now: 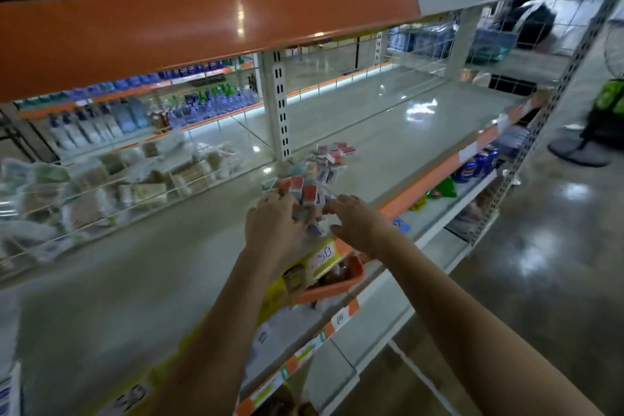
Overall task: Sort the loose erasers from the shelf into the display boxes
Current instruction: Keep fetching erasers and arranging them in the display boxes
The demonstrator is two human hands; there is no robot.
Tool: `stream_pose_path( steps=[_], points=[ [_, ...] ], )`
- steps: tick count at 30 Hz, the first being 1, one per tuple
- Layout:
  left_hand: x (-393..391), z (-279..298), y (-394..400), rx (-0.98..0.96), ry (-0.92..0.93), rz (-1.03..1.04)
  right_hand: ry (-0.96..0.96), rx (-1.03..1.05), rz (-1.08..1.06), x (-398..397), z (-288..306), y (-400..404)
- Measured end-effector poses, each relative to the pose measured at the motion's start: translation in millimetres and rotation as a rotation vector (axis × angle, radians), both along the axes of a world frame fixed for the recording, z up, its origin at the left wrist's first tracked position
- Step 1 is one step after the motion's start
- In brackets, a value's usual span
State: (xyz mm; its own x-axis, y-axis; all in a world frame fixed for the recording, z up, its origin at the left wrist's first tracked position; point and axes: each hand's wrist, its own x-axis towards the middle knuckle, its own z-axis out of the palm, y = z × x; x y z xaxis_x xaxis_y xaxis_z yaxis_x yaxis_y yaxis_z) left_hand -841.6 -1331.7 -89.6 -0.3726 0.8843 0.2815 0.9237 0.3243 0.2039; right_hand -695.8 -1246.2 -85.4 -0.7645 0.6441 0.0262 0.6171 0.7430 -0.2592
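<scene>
The head camera is looking down along a pale grey store shelf (141, 263) with an orange front strip, and the whole picture is smeared with motion blur. Two bare forearms are reaching forward from the lower edge, and both hands are meeting at a heap of loose erasers (305, 191) lying on the shelf near its front edge.

The left hand (270, 223) is lying palm down on the near left side of the heap, its fingers curling over the small boxed erasers. The blur is making it impossible to tell whether those fingers are actually closing around any one eraser or only resting on them. The right hand (358, 223) is sitting just to the right of the heap, fingers bent and pointing left toward the other hand, fingertips touching the pile's right edge. Here too it is unclear whether anything is being gripped.

The erasers are showing red, white and blue wrappers. Most are bunching directly beyond and between the two hands, touching the fingertips. A smaller scatter of erasers (337, 154) is trailing further away from the hands, deeper on the shelf and slightly right.

Well to the left of the left hand, clear acrylic bins (101, 186) are holding pale packaged goods. Below the hands, an orange tray (332, 285) is jutting out from the lower shelf. Above everything, an orange shelf beam (202, 30) is crossing the frame.
</scene>
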Motion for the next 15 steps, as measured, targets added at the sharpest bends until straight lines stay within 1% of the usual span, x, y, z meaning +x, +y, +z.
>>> stream_pose_path(
  steps=[2, 4, 6, 8, 11, 15],
  points=[
    [-10.5, -1.7, 17.7, 0.005, 0.016, 0.029, 0.038, 0.05, 0.052, -12.3, -3.9, 15.8],
    [-22.3, -2.4, 33.9, 0.024, -0.009, 0.06, 0.121, 0.106, 0.084, -24.5, -6.6, 30.7],
    [-33.0, -2.5, 48.8, 0.042, -0.062, 0.073, 0.166, 0.159, 0.114, -36.6, -9.9, 44.0],
    [-41.4, -2.3, 61.9, 0.047, -0.154, 0.062, 0.161, 0.185, 0.148, -45.5, -13.0, 56.6],
    [-45.9, -7.4, 74.3, -0.003, -0.274, 0.048, 0.13, 0.109, 0.193, -50.6, -17.4, 70.3],
    [-48.7, -15.2, 79.4, -0.033, -0.359, 0.062, 0.11, 0.022, 0.24, -52.3, -17.7, 80.8]
  ],
)
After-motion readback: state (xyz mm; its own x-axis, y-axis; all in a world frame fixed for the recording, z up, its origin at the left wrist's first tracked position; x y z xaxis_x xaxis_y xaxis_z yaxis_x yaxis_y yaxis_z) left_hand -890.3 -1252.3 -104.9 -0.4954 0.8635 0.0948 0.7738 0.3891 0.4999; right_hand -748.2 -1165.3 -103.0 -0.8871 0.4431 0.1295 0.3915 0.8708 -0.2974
